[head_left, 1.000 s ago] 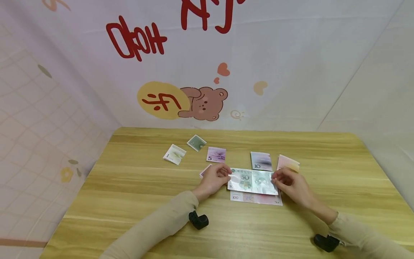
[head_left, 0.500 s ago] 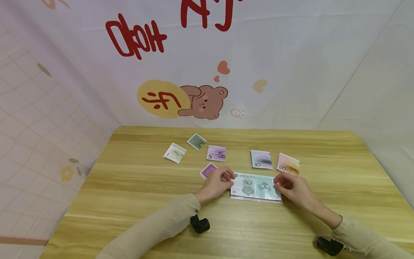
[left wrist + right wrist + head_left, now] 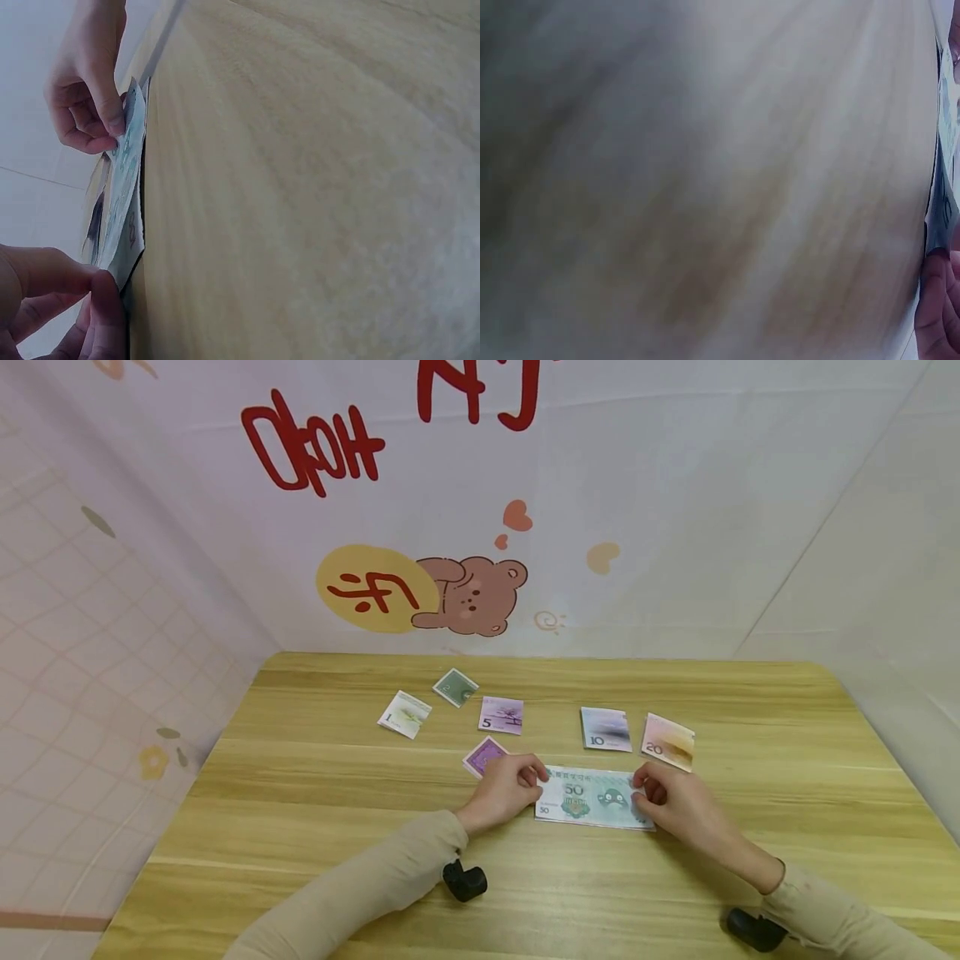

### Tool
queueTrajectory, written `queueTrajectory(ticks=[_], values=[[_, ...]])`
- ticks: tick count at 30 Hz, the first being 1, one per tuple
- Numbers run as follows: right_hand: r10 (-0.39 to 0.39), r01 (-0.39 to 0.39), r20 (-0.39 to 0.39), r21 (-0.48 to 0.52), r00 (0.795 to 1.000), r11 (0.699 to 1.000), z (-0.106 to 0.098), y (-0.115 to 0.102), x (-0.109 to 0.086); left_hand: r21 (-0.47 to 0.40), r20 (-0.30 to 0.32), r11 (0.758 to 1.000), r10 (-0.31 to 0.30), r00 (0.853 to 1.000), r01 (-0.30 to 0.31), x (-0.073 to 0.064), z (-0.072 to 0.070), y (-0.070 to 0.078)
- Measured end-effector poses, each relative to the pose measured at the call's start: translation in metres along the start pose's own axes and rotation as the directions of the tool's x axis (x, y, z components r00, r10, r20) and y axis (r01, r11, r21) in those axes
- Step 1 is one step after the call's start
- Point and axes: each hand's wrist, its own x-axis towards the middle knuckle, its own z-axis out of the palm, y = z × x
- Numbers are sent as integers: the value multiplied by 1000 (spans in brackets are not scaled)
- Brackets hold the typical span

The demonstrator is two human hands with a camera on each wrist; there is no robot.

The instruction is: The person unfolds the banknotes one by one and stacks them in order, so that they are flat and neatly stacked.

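Left hand (image 3: 504,791): fingers are pinching the 50 note (image 3: 588,797) by its left end.
Right hand (image 3: 681,799): fingers are pinching its right end.
10 note (image 3: 606,729): is lying beyond.

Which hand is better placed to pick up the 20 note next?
Probably the right hand: it holds the right end of the 50 note, close to the 20 note. The left hand holds the opposite end, farther away.
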Motion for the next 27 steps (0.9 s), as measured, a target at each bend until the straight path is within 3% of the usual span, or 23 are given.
queueTrajectory(ticks=[19, 27], values=[[30, -28, 29, -61, 999, 998, -1, -5, 3, 57, 3, 998, 35, 999, -35, 1, 3, -3], [38, -37, 9, -128, 999, 991, 0, -6, 1, 83, 8, 997, 4, 1000, -4, 2, 2, -2]])
